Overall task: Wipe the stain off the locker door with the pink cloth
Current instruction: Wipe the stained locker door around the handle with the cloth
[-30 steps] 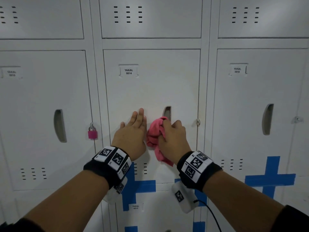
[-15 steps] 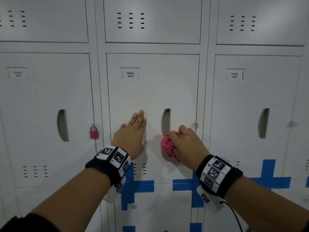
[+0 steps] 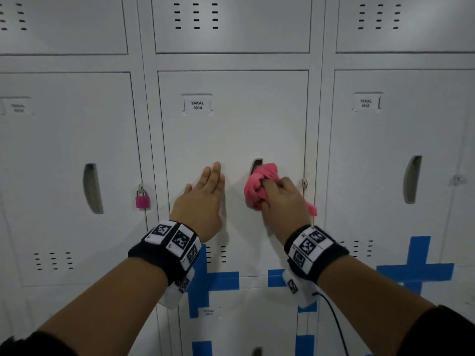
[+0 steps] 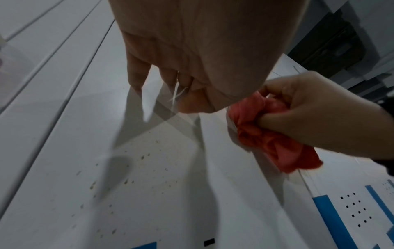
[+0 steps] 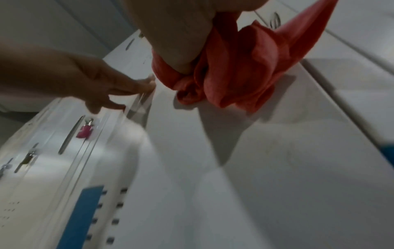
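Observation:
The white locker door [image 3: 231, 134] labelled YAKAL 0014 fills the middle of the head view. My right hand [image 3: 282, 201] grips the bunched pink cloth [image 3: 259, 186] and presses it to the door over the lower part of the handle slot [image 3: 257, 164]. A tail of the cloth hangs right of that hand. My left hand [image 3: 205, 194] lies flat on the door, fingers straight, left of the cloth. In the left wrist view small brown specks [image 4: 145, 168] dot the door below my left hand [image 4: 192, 67], with the cloth [image 4: 266, 134] at right. The right wrist view shows the cloth [image 5: 230, 72] against the door.
A pink padlock [image 3: 142, 200] hangs on the left neighbour locker. Blue tape crosses [image 3: 416, 271] mark the doors' lower corners. Vent slots [image 3: 216, 253] sit under my left wrist. A black cable [image 3: 334, 319] runs from my right wristband.
My right hand has swept the cloth from the door's middle down to the right, then back up onto the handle slot. The left hand has stayed flat in place.

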{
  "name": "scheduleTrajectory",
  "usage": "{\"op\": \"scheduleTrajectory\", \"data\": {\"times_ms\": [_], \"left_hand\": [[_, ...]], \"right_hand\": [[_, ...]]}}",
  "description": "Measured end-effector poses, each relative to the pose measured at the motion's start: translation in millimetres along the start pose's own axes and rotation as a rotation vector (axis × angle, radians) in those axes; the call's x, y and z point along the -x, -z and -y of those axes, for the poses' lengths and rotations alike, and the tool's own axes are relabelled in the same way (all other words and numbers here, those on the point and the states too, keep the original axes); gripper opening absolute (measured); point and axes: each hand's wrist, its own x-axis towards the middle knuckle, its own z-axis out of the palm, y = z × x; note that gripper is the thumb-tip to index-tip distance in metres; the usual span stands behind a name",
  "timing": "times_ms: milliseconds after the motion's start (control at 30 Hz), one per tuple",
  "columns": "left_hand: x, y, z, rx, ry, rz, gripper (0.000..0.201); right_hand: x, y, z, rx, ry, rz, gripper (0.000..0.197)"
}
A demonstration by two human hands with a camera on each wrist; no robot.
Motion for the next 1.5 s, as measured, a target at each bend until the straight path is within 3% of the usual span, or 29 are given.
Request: {"op": "scheduleTrajectory", "data": {"times_ms": [200, 367, 500, 567, 633, 767, 933, 1100, 1267, 1367, 1433, 1500], "left_hand": [[-1, -2, 0, -0.011, -0.004, 0.001, 0.081], [0, -2, 1, 0.002, -0.002, 0.011, 0.082], [-1, -2, 4, 0.018, -0.016, 0.002, 0.081], [-2, -3, 5, 0.027, -0.018, -0.005, 0.082], [-3, -2, 7, 0.054, -0.020, -0.003, 0.084], [-4, 3, 12, 0.120, -0.037, 0.023, 0.086], [2, 10, 15, 0.232, -0.069, 0.001, 0.094], [6, 17, 13, 0.329, 0.002, -0.036, 0.101], [4, 15, 15, 0.301, 0.014, -0.011, 0.105], [3, 17, 12, 0.294, 0.033, -0.001, 0.103], [3, 17, 11, 0.289, 0.030, 0.001, 0.103], [3, 14, 12, 0.274, 0.028, 0.001, 0.103]], "right_hand": [[42, -11, -6, 0.006, 0.139, 0.013, 0.032], [66, -16, -20, -0.002, 0.328, 0.187, 0.034], [25, 6, -9, -0.123, 0.156, -0.037, 0.018], [-11, 16, -3, -0.163, 0.048, -0.197, 0.018], [-41, 20, 0, -0.157, 0.015, -0.264, 0.021], [-50, 7, 10, -0.011, 0.134, -0.156, 0.033], [-11, -13, 17, 0.000, 0.352, 0.010, 0.027], [34, -21, -10, 0.051, 0.487, 0.256, 0.030], [44, -5, -43, 0.098, 0.487, 0.270, 0.032], [31, 11, -43, 0.068, 0.398, 0.174, 0.024], [9, 25, -34, -0.007, 0.240, -0.017, 0.015], [-18, 37, -27, -0.078, 0.133, -0.197, 0.021]]}}
